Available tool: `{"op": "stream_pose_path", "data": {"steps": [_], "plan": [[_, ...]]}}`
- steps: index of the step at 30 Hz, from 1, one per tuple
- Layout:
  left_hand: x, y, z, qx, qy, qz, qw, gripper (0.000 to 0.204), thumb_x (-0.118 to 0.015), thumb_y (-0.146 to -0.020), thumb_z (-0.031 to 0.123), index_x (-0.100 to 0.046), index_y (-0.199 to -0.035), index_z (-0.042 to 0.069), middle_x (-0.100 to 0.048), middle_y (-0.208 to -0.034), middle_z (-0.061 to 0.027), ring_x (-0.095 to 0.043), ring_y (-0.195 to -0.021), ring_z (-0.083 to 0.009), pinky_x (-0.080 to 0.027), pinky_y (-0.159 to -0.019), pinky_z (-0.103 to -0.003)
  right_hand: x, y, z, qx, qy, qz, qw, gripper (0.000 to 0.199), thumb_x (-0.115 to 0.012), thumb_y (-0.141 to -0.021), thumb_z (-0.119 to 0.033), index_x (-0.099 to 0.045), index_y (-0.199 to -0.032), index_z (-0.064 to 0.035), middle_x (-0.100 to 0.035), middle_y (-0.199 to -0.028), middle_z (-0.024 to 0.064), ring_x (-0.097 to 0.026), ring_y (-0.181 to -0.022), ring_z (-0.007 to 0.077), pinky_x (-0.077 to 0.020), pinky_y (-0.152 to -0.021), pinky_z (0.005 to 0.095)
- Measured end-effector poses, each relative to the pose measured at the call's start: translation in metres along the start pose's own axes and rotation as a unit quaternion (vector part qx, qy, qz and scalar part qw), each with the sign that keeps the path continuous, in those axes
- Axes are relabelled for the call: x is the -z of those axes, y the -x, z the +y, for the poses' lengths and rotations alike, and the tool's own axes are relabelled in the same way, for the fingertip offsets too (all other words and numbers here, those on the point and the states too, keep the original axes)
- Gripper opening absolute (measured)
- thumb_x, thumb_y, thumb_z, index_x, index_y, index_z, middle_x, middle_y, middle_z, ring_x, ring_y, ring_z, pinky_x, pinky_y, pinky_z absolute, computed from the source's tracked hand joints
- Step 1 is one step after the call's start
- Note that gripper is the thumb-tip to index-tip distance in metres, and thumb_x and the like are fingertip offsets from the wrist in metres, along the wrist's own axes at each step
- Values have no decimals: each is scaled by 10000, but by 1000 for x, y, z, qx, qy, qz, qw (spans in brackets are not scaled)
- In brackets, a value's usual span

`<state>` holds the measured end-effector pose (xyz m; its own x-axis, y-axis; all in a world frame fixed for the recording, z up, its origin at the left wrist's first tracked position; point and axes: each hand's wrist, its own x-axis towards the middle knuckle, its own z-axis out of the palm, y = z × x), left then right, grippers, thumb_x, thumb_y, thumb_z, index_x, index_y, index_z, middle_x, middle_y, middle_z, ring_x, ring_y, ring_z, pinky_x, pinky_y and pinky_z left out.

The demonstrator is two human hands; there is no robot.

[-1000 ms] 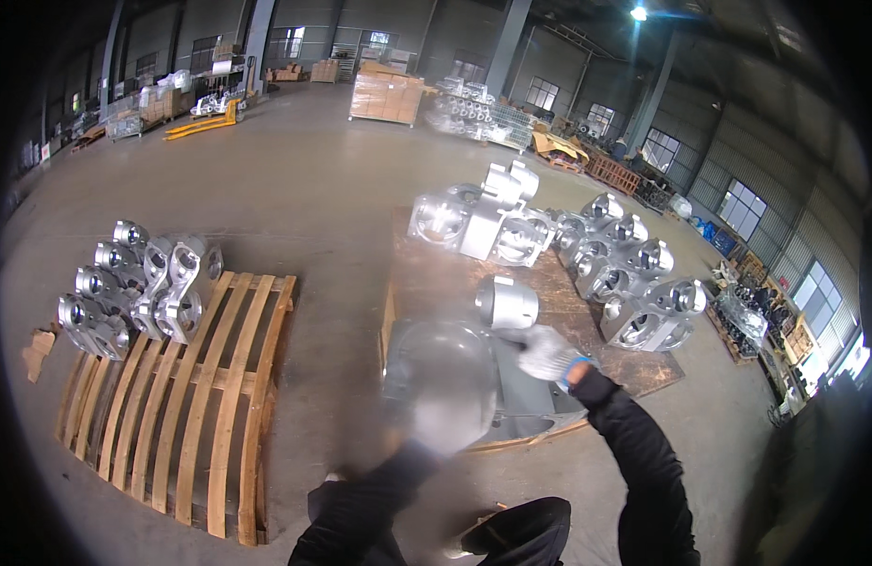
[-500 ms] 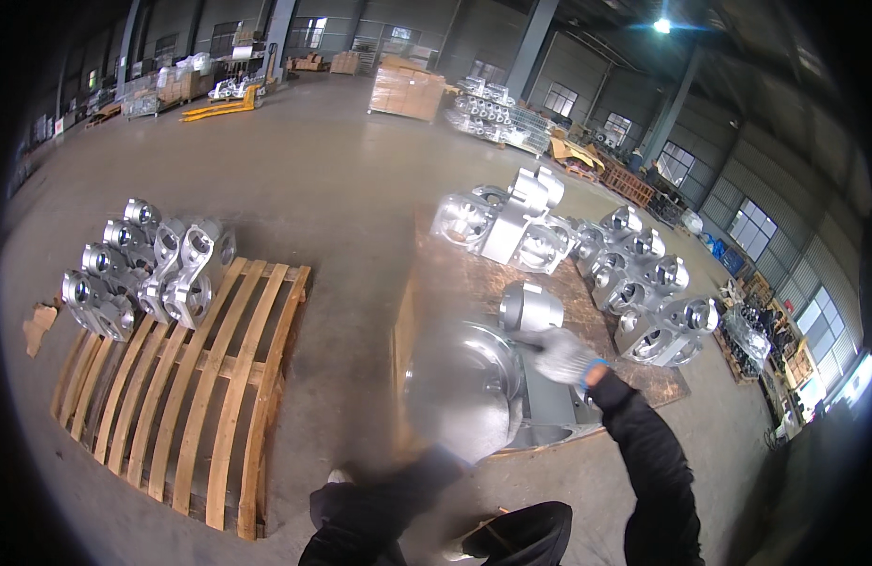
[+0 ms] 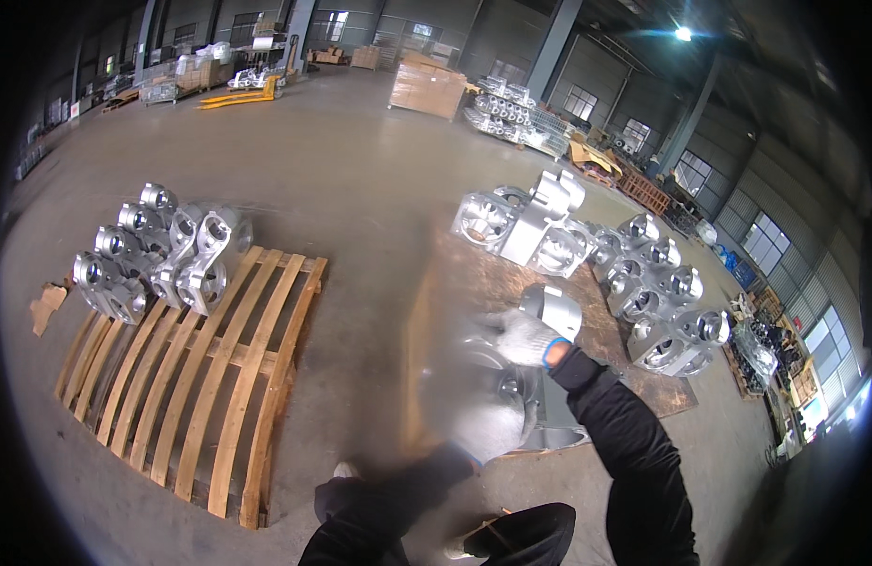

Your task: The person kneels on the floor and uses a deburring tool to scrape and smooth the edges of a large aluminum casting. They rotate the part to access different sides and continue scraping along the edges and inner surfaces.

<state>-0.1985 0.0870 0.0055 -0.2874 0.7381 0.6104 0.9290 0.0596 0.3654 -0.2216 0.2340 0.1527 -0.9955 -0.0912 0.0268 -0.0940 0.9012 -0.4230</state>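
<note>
Head view: both gloved hands are on one grey metal casting (image 3: 540,401) that sits at the near edge of a flat brown board (image 3: 474,283) on the concrete floor (image 3: 360,160), just ahead of the person's feet. The right hand (image 3: 523,337), in a white knit glove with a blue cuff, lies curled over the casting's upper rim, beside its rounded cylindrical end. The left hand (image 3: 488,429) is smeared by motion; it is pressed against the casting's lower near side, but how far its fingers are closed cannot be told.

Beyond the casting the middle of the board is bare. Its far and right edges are crowded with a row of similar aluminium housings (image 3: 644,283), standing close together and running to the right-hand corner.

To the left, across a strip of bare floor, lies a wooden pallet (image 3: 200,377). Its far left corner bears a tight cluster of housings (image 3: 153,255); the rest of its slats are uncovered. A scrap of cardboard (image 3: 47,307) lies just off its left edge.

Farther back the hall floor is wide open as far as a yellow pallet truck (image 3: 238,94) and a stack of wooden crates (image 3: 427,90).
</note>
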Motion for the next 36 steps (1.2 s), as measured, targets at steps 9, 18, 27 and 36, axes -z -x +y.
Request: {"op": "stream_pose_path", "data": {"steps": [9,18,27,36], "plan": [[-17,-4,-1,-45,-33,239,969,328,-598,-910,292,-669,-748,16,-602,-599,-148,-591,-510,-307,-457,-493,-479,4,-14,-46,-60,116,-20,991,370,-563,-1001,-149,-694,-1337,-68,-738,-1142,260,-750,-994,339,-575,-888,418],[-27,-8,-8,-81,-14,261,962,339,-607,-908,290,-651,-693,31,-584,-556,-142,-550,-437,-320,-439,-445,-485,21,-8,-65,-71,94,-79,990,464,-672,-985,-259,-659,-1434,-139,-736,-1226,232,-735,-1103,353,-550,-987,394],[-14,-13,4,19,20,184,982,279,-623,-912,286,-697,-773,56,-611,-615,-133,-589,-506,-329,-464,-492,-469,4,0,-100,-64,243,-52,967,335,-637,-894,-268,-759,-1177,-137,-750,-1005,219,-718,-969,424,-569,-870,515],[29,-9,17,19,-44,128,991,188,-630,-900,227,-730,-861,72,-653,-693,-125,-614,-544,-315,-496,-536,-445,-3,14,-83,-33,255,38,966,336,-622,-952,-306,-737,-1254,-212,-736,-847,210,-731,-837,426,-581,-765,549]]}}
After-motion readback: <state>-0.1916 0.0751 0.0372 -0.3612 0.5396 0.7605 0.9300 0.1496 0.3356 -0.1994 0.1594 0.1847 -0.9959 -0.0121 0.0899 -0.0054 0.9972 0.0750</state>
